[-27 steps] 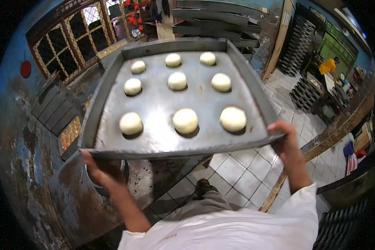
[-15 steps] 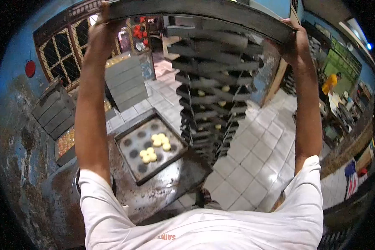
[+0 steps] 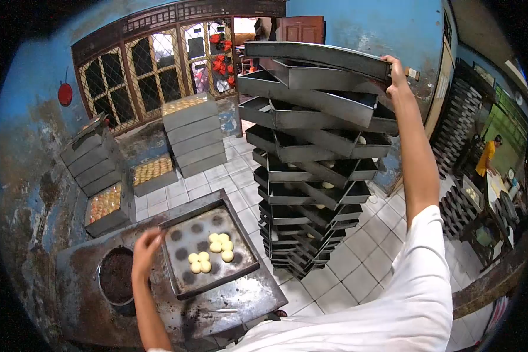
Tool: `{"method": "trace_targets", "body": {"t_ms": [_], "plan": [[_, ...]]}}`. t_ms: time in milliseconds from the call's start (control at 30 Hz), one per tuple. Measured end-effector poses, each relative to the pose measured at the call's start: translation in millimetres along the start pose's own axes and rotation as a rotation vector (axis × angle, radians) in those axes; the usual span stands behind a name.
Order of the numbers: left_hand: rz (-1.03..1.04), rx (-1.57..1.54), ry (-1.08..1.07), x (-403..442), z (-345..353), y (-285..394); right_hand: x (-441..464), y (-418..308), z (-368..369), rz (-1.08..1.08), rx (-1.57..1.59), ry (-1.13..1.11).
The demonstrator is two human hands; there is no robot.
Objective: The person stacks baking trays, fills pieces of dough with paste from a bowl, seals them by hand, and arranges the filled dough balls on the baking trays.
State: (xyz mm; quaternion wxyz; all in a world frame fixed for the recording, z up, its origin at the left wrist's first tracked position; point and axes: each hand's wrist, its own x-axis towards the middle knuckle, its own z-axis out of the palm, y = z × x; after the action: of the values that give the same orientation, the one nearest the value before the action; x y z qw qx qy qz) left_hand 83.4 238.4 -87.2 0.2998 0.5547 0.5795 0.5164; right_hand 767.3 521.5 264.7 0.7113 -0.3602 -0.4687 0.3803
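Top tray [image 3: 317, 57] sits skewed on the tall crisscross stack [image 3: 325, 105]; can't see inside it. Your R hand [image 3: 396, 76] is clamped on its right corner, w/ no second hand on it. Push or pull from there & the tray could swing or slip, b/c it's a one-corner hold. Stack's tall & staggered, so a sideways knock could prob. topple it onto the floor tiles [image 3: 352, 258].

Your L hand [image 3: 148, 252] is well apart from the R, fingers bent, just beside the baking tray [image 3: 188, 284]; can't tell if touching. Quick tug there might roll the dough balls [image 3: 206, 267], b/c they're loose. Tray's nr the table's [image 3: 258, 295] edge too, so a shove could tip it. Bowl [image 3: 121, 304] sits beside your L forearm: careless swing = spill.
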Motion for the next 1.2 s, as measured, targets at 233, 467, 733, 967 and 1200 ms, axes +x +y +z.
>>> {"method": "trace_targets", "body": {"t_ms": [233,467,733,967,1200], "plan": [[-0.431,-0.254,0.649,-199.0,-36.7,-121.4,-8.7,-12.6,-26.5,-0.162,-0.632,0.143],[-0.595,-0.369,0.944,-252.7,26.5,-142.3,-7.4,-18.9,21.5,-1.218,-1.301,0.088],[-0.439,-0.493,0.847,-239.9,33.1,-140.4,-20.5,-5.8,37.5,-0.809,-1.304,0.138],[-0.415,-0.529,0.874,-268.8,10.0,-150.3,-18.0,-8.0,32.0,-0.811,-1.437,0.085],[-0.502,-0.522,0.916,-322.4,-11.2,-162.0,-147.9,34.9,84.3,-1.147,-0.654,-0.024]]}}
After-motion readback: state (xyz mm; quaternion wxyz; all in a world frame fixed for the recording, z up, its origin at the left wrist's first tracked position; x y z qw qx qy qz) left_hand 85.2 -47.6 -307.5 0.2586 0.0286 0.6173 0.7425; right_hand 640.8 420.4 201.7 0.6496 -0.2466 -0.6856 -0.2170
